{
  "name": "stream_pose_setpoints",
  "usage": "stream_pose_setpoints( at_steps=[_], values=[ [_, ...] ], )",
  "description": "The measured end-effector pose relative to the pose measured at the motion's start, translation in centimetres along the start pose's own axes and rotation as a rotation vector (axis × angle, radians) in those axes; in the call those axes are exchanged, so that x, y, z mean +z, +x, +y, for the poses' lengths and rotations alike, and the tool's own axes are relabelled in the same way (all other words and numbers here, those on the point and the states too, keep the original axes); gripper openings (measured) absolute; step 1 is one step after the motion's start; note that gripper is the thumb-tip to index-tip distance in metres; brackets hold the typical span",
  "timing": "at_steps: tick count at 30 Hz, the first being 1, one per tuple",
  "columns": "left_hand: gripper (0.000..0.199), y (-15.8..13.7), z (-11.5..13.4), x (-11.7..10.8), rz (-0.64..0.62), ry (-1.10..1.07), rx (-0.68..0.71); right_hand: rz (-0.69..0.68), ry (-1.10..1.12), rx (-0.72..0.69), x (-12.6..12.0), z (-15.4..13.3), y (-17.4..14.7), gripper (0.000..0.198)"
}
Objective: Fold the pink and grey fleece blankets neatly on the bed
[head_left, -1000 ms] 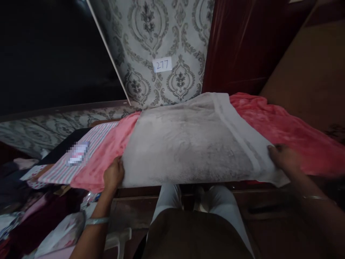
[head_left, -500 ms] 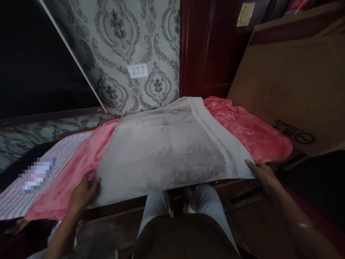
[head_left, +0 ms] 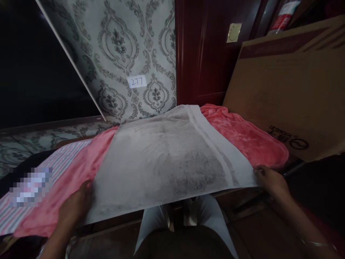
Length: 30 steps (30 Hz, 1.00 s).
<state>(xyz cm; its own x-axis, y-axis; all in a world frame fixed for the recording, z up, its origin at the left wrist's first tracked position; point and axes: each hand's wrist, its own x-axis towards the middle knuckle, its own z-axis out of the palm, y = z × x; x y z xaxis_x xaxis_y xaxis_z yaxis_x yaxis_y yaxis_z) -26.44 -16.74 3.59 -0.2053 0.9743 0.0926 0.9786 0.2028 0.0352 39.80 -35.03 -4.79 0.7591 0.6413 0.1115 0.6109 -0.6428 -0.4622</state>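
A grey cloth [head_left: 161, 154] with a paler band along its right side lies spread nearly flat, stretched between the two hands. The right hand [head_left: 272, 181] pinches its near right corner; the left hand [head_left: 75, 207] is at its near left edge, too dark to tell whether the fingers grip. Pink-red plush fabric [head_left: 242, 140] shows on both sides of it, with a striped cloth [head_left: 64, 158] farther left, partly under a pixelated patch. The support underneath is mostly hidden by these fabrics.

Behind stands a wall [head_left: 151, 64] in ornate grey wallpaper, bearing a white label [head_left: 136, 81] marked 277. A large dark screen [head_left: 45, 68] fills the left; a dark red panel [head_left: 205, 50] and a leaning cardboard box [head_left: 285, 90] take up the right. The wearer's pale-trousered legs [head_left: 212, 212] show below the near edge.
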Motion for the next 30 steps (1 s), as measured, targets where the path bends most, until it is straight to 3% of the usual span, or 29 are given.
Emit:
stream_pose_setpoints(
  at_steps=[2,5,8,11,13,17,22,26,30],
  values=[
    [0.053,0.7,1.5,-0.6,0.031,0.088,0.096,0.103,-0.057,-0.103,-0.4,-2.5,0.3,0.047],
    [0.057,2.3,7.0,-1.5,0.112,0.062,0.327,0.199,0.03,-0.414,0.3,-9.6,1.1,0.05],
    [0.06,4.4,14.2,-1.2,0.124,-0.013,0.576,0.136,0.041,-0.739,2.8,-17.8,1.6,0.055],
    [0.061,5.5,19.2,0.8,0.086,-0.045,0.649,-0.013,-0.104,-0.798,6.5,-22.6,1.2,0.058],
    [0.06,5.5,20.4,2.8,0.023,-0.02,0.663,-0.127,-0.2,-0.802,8.7,-23.4,0.8,0.058],
    [0.06,5.0,19.5,5.4,-0.003,0.005,0.657,-0.241,-0.281,-0.776,10.9,-22.2,0.8,0.06],
    [0.052,7.2,19.1,3.9,-0.062,-0.057,0.696,-0.241,-0.249,-0.793,9.7,-23.2,2.3,0.055],
    [0.049,10.9,22.5,1.5,-0.021,-0.132,0.713,-0.143,-0.166,-0.822,9.3,-27.3,3.8,0.05],
    [0.06,13.4,27.7,1.6,-0.034,-0.122,0.729,-0.184,-0.166,-0.854,11.7,-31.5,5.7,0.058]
  ],
)
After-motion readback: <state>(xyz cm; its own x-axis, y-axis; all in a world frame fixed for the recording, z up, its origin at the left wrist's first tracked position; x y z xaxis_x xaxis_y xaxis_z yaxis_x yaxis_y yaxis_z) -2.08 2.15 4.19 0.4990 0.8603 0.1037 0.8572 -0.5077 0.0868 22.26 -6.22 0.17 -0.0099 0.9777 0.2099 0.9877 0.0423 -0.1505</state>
